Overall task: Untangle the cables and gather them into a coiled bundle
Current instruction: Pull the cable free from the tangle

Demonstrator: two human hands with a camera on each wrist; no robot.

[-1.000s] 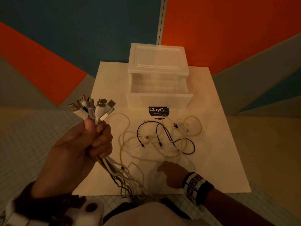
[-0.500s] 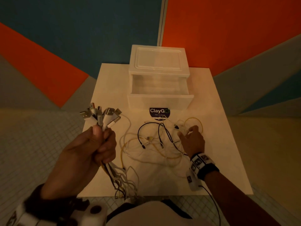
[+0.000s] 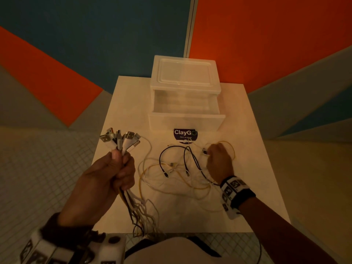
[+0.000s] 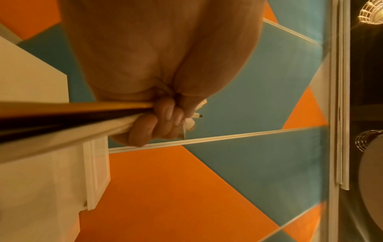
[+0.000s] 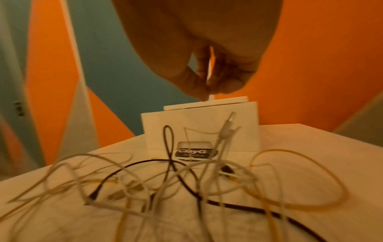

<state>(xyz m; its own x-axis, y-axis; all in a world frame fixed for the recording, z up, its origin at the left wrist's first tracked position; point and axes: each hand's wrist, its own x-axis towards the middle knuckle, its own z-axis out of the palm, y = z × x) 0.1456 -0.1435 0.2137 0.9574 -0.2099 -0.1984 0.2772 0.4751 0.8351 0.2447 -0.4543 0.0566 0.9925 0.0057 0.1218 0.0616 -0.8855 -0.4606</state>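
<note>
On tabletop: left hand fisted round cable plugs; right hand fingers pinching white connector; risk of loose loops knotting tighter if tugged

"ClayGo" reads on a dark sticker on the table; its smaller line is illegible

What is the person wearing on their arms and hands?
No gloves: both the left hand and the right hand are bare. Each wrist wears a dark band with white blocks printed in black square patterns. A thin dark cable runs beside the right arm.
</note>
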